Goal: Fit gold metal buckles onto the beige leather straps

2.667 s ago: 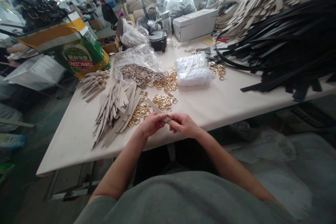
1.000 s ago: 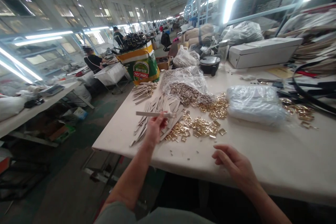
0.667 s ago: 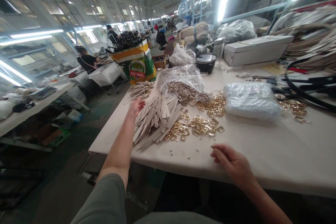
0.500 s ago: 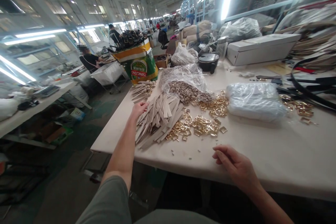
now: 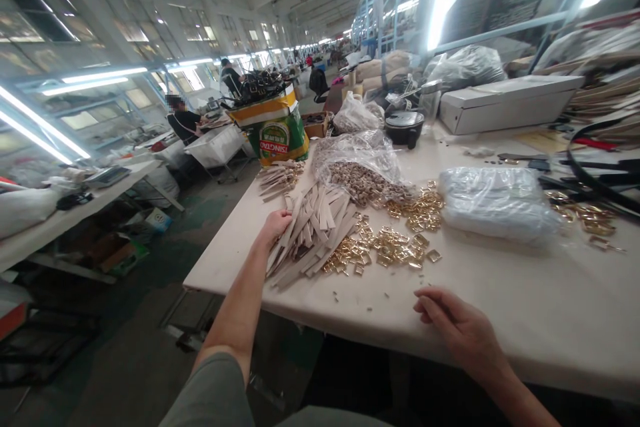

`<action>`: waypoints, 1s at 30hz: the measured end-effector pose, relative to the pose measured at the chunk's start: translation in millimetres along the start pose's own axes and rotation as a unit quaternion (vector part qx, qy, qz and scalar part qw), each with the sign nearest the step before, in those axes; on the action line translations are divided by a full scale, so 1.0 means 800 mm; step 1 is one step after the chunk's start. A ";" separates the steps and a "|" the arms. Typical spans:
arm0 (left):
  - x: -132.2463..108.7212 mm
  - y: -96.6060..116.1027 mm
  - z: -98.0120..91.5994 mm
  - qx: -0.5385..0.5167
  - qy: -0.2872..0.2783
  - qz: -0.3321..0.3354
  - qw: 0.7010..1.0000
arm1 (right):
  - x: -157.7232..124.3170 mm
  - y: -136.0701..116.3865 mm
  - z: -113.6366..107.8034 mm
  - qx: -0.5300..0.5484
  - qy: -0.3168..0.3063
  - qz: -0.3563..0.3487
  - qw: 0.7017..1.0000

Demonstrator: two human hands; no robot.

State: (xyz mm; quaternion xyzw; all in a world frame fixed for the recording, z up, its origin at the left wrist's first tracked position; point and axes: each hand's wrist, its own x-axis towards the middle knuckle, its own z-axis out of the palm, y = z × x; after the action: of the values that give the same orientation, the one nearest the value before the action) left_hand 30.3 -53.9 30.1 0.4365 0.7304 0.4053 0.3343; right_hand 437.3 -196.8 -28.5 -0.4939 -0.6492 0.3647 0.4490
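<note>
At the left edge of a heap of thin beige strips [image 5: 320, 213], my left hand [image 5: 277, 225] has its fingers closed at the strip ends, seemingly pinching one. My right hand [image 5: 457, 323] hovers by the table's front edge, its fingers curled and pressed together; whatever they hold, if anything, is hidden. Gold-coloured metal buckles [image 5: 395, 247] lie scattered right of the strips, between my two hands. Behind them, a clear plastic bag [image 5: 357, 150] spills small beige loops [image 5: 350, 180] onto the table.
A smaller bunch of strips [image 5: 280, 177] lies farther back on the white table [image 5: 500, 280]. To the right are a plastic-wrapped bundle [image 5: 497, 203], a white box [image 5: 507, 103] and black straps [image 5: 605, 173]. A black container [image 5: 404, 128] stands behind. Other people work in the left background.
The view has shifted slightly, so the table appears lower and farther right. My left hand has moved a little nearer along the strip heap's edge. My right hand keeps nearly the same pose.
</note>
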 end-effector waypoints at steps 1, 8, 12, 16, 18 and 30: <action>0.000 -0.002 -0.004 -0.018 0.009 -0.004 1.000 | 0.000 0.000 0.000 -0.002 0.002 0.001 1.000; 0.003 0.014 -0.054 -0.163 0.128 -0.014 0.978 | -0.001 -0.005 0.000 -0.008 0.006 0.020 1.000; -0.036 0.030 -0.046 -0.227 0.102 0.003 0.968 | 0.000 -0.010 0.001 0.012 0.014 0.043 0.999; -0.127 0.036 0.009 -0.276 -0.104 0.048 0.954 | 0.011 -0.041 0.014 0.067 -0.032 0.031 0.997; -0.175 0.038 0.043 -0.213 -0.247 0.059 0.944 | 0.019 -0.063 0.029 0.119 -0.086 -0.004 0.989; -0.002 0.039 -0.002 0.198 0.126 0.097 0.967 | 0.014 -0.045 0.007 0.284 0.130 0.148 0.938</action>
State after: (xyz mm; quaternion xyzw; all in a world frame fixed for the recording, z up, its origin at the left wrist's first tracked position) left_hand 41.0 -46.9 58.6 0.5086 0.7863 0.3346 0.1055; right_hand 419.7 -195.0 5.0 -0.4796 -0.3735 0.5291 0.5921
